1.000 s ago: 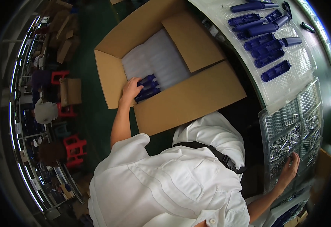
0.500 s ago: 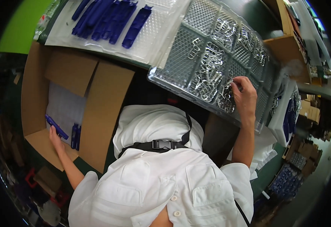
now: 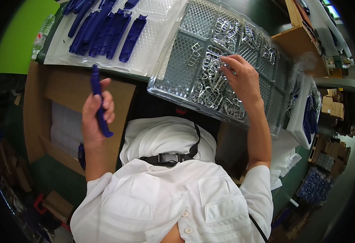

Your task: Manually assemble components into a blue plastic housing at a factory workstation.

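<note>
My left hand (image 3: 93,113), raised over the cardboard box, is closed around a long, narrow blue plastic piece (image 3: 95,83) with a curved lower end. Over the clear compartment tray (image 3: 173,94) is my right hand (image 3: 244,83), its thumb and fingertips pinched together above shiny metal clips (image 3: 210,95). Whatever those fingertips hold cannot be told apart from the metal behind them. Several similar blue plastic pieces (image 3: 132,38) lie in a row on a white, textured sheet at the upper left.
An open cardboard box (image 3: 114,115) stands at the left, with another blue piece (image 3: 81,154) partly showing inside. A clear bottle (image 3: 43,34) lies at the far left of the bench. A wooden shelf (image 3: 297,48) stands beyond the tray, at the right.
My left hand has lifted the blue plastic piece out of the cardboard box, up and to the right. My right hand has shifted up and left over the tray. The whole view has shifted slightly.
</note>
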`<action>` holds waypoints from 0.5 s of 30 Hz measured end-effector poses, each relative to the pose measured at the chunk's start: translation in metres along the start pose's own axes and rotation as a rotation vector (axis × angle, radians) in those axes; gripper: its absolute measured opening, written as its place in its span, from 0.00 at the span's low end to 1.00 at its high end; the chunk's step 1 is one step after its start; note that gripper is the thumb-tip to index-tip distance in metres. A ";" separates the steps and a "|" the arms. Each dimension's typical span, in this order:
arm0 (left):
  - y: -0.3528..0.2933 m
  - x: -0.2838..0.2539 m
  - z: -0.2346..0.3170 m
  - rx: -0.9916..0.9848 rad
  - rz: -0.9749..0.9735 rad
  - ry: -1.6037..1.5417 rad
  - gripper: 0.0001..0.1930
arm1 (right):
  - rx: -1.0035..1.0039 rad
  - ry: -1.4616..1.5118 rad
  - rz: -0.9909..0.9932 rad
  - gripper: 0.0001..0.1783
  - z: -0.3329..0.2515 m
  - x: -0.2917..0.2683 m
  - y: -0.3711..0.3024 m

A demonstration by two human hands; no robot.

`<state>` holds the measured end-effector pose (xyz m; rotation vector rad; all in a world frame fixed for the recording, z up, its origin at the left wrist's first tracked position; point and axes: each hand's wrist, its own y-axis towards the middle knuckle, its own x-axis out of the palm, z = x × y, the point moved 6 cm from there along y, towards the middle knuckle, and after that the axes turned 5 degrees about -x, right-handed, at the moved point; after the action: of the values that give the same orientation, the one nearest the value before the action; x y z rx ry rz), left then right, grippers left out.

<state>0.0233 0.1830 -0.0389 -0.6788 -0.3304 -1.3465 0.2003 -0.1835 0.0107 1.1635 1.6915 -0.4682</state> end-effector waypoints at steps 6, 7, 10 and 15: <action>0.044 0.096 -0.033 -0.222 -0.187 0.038 0.31 | -0.248 -0.215 -0.050 0.14 -0.010 0.011 -0.004; 0.045 0.103 -0.034 -0.249 -0.195 0.028 0.30 | -0.243 -0.262 -0.045 0.12 -0.009 0.008 -0.006; 0.047 0.109 -0.035 -0.267 -0.194 -0.017 0.29 | -0.219 -0.291 -0.008 0.09 -0.008 0.003 -0.013; 0.049 0.110 -0.043 -0.273 -0.191 0.050 0.25 | -0.089 -0.180 0.104 0.10 0.001 -0.004 -0.023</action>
<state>0.0874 0.0744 -0.0199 -0.8547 -0.1748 -1.6063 0.1810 -0.1965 0.0088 1.1053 1.4752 -0.4158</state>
